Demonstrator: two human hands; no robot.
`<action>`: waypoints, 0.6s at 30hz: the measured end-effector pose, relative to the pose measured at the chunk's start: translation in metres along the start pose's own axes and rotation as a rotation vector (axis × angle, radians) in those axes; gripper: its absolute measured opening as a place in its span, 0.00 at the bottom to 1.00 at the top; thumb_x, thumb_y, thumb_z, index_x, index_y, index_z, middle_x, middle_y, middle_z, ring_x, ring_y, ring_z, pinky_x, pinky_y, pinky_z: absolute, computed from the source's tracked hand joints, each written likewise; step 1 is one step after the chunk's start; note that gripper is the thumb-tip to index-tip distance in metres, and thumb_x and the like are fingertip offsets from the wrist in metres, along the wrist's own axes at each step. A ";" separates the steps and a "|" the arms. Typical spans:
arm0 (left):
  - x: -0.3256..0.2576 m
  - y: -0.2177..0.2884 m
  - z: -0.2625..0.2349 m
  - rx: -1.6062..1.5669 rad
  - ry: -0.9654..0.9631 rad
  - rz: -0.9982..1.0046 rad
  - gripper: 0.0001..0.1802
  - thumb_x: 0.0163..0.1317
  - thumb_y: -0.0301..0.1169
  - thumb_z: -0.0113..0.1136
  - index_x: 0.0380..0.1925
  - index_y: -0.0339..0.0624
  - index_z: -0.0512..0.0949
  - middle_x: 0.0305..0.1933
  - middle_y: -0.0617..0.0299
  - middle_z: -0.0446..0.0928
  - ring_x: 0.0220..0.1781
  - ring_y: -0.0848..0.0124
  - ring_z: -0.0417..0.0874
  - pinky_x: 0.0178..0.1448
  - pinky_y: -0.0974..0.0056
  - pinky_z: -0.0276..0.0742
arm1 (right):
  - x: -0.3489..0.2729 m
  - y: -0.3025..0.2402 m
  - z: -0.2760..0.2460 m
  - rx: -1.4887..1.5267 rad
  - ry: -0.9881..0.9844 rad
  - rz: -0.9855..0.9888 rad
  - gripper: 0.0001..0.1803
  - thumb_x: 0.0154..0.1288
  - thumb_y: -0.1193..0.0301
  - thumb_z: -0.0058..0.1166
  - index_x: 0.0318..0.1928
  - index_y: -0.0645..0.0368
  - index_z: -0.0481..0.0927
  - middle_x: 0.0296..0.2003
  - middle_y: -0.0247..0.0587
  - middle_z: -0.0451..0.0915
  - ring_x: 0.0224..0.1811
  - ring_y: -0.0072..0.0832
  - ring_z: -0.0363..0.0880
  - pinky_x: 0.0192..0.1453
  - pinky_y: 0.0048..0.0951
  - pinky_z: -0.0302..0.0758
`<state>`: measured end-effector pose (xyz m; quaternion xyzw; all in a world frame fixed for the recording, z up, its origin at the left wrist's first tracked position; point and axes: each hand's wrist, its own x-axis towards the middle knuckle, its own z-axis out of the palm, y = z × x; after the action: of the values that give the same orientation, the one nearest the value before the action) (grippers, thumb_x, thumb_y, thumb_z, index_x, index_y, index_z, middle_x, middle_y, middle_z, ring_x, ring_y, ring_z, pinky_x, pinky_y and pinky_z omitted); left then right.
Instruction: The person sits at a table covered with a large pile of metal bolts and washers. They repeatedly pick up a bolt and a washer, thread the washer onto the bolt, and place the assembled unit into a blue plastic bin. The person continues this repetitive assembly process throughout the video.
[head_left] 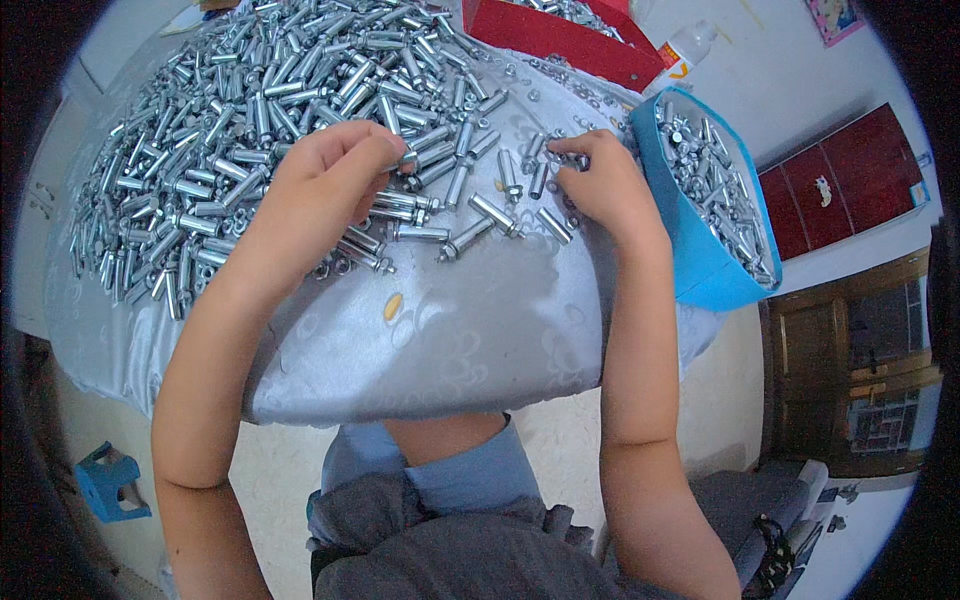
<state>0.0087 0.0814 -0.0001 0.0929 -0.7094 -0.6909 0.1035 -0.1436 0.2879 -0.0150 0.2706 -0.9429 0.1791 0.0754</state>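
Note:
A large heap of silver expansion bolts (pixel 290 75) covers the left and far part of the table. Over the heap's near right side, my left hand (pixel 335 180) is closed, pinching an expansion bolt (pixel 408 160) of which only a metal end shows at the fingertips. My right hand (pixel 610 190) is lower on the cloth beside the blue box, its thumb and forefinger curled round small metal parts (pixel 570 160) that I cannot make out clearly. Between my hands lie several loose expansion bolts (pixel 493 214).
A blue box (pixel 715 290) full of metal parts stands at the right edge. Behind it are a white bottle (pixel 690 48) and a red box (pixel 570 45) with more parts. Small nuts and washers are scattered on the silvery tablecloth (pixel 480 350). A blue stool (pixel 110 482) stands on the floor, left.

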 end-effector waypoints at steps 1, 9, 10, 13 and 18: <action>0.000 -0.001 0.000 0.003 -0.006 0.010 0.12 0.57 0.35 0.47 0.25 0.38 0.74 0.14 0.74 0.61 0.16 0.85 0.57 0.20 0.77 0.51 | -0.001 0.000 -0.001 0.010 -0.015 0.003 0.14 0.45 0.70 0.52 0.36 0.51 0.81 0.40 0.54 0.73 0.43 0.46 0.72 0.51 0.37 0.68; 0.001 -0.003 -0.002 0.065 -0.079 0.027 0.12 0.59 0.38 0.46 0.27 0.40 0.72 0.14 0.74 0.58 0.16 0.83 0.55 0.20 0.75 0.49 | 0.006 0.005 0.004 0.079 -0.010 0.060 0.12 0.45 0.66 0.57 0.33 0.55 0.81 0.37 0.53 0.75 0.40 0.44 0.74 0.46 0.35 0.70; 0.001 -0.004 -0.002 0.060 -0.084 0.019 0.12 0.59 0.38 0.46 0.27 0.40 0.72 0.14 0.74 0.58 0.16 0.83 0.55 0.20 0.75 0.49 | 0.006 0.004 0.004 0.083 -0.010 0.086 0.12 0.45 0.65 0.57 0.32 0.55 0.81 0.35 0.52 0.75 0.39 0.43 0.75 0.45 0.35 0.70; 0.001 -0.004 -0.002 0.061 -0.102 0.014 0.12 0.59 0.38 0.46 0.27 0.40 0.72 0.14 0.74 0.57 0.16 0.83 0.54 0.20 0.75 0.49 | 0.005 0.002 0.003 0.073 0.012 0.067 0.13 0.45 0.67 0.59 0.33 0.59 0.81 0.31 0.54 0.76 0.35 0.40 0.76 0.44 0.31 0.70; -0.001 -0.002 -0.002 0.043 -0.100 0.020 0.11 0.59 0.37 0.47 0.27 0.41 0.72 0.15 0.75 0.57 0.17 0.84 0.54 0.21 0.76 0.49 | 0.006 0.003 0.004 0.059 0.014 0.121 0.11 0.44 0.66 0.59 0.26 0.60 0.80 0.31 0.51 0.76 0.34 0.43 0.76 0.41 0.37 0.72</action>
<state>0.0098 0.0794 -0.0018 0.0532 -0.7291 -0.6784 0.0728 -0.1504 0.2859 -0.0187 0.2141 -0.9512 0.2129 0.0630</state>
